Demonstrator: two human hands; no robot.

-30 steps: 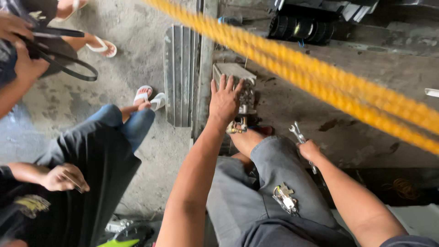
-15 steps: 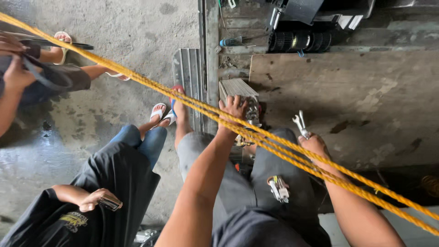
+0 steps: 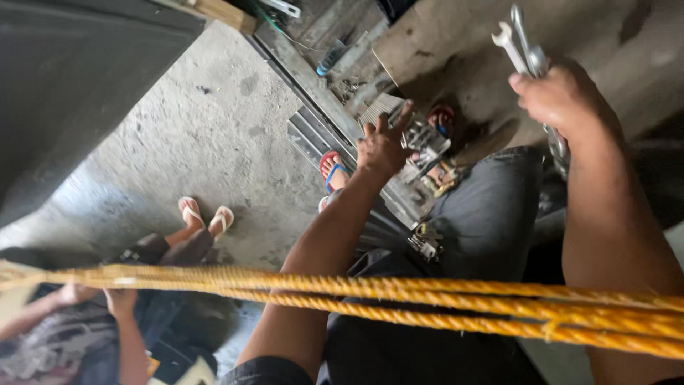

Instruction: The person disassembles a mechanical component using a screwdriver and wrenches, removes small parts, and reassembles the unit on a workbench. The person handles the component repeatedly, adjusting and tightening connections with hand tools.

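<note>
Left hand point(image 3: 381, 146) is out in front, fingers spread wide — it hovers over or rests on a small grey metal part point(image 3: 426, 145) that sits on the edge of a steel rail point(image 3: 313, 135) on the floor; whether the palm truly presses the part I cannot tell from here. That hand grips nothing. Right hand point(image 3: 559, 96) is up high and to the side, well apart from the left, fist wrapped tight round a bunch of silver wrenches point(image 3: 519, 44), their open ends sticking up past the knuckles. The person sits low, knees in grey trousers point(image 3: 491, 214), a red and blue sandal point(image 3: 331, 167) just beside the rail. A small cluster of keys or clips point(image 3: 425, 241) hangs at the trouser pocket.

Across the near view runs a yellow twisted rope point(image 3: 427, 296) — several strands, stretched side to side below both forearms. Off to the left another person sits on the concrete floor point(image 3: 199, 128), feet in white sandals point(image 3: 205, 214), one hand point(image 3: 120, 299) up at the rope. A finned metal block point(image 3: 377, 108) lies just beyond the spread fingers, and a bluish tube point(image 3: 332, 58) rests further up along the rail.
</note>
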